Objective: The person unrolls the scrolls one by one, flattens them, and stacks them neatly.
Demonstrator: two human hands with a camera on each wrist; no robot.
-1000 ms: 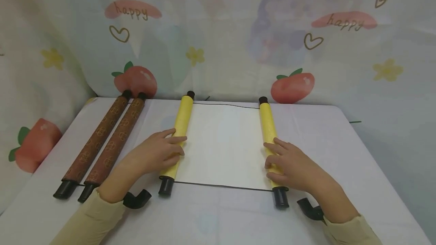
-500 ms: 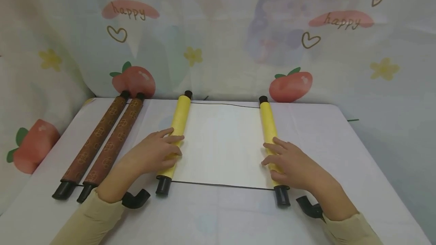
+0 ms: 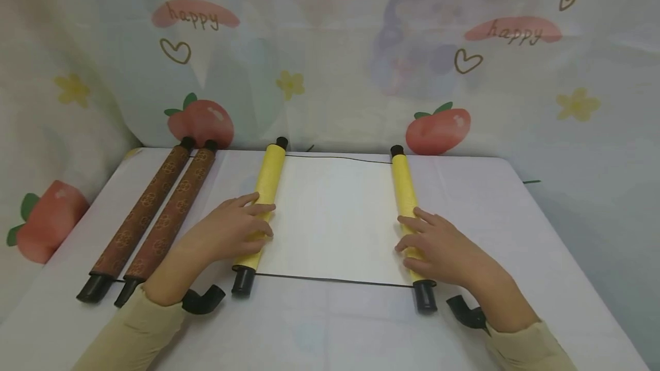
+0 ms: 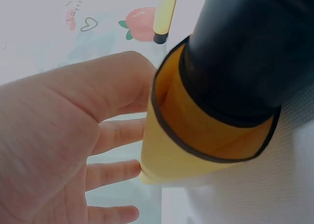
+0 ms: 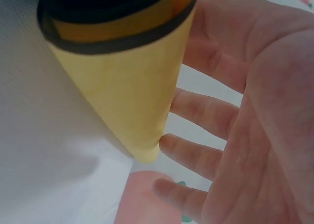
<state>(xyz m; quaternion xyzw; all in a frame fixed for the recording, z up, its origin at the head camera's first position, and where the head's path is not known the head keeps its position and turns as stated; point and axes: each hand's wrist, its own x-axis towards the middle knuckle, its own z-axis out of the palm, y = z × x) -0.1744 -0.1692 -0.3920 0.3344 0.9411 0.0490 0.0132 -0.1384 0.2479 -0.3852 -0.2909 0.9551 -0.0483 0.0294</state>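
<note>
Scroll (image 3: 332,219) half unrolled at counter (image 3: 515,233) centre.
Left hand (image 3: 232,231) and right hand (image 3: 438,248) rest flat, fingers spread, on its yellow rollers; brown scrolls (image 3: 149,216) lie near the left edge, right side open.

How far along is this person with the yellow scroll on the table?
A good stretch of white sheet already lies open between the two yellow rolls. In hand: the left hand rests on the left yellow roll, the right hand on the right yellow roll, fingers laid flat. Both rolls look thick, so more paper probably remains wound. The brown scroll lies rolled up, untouched.
</note>
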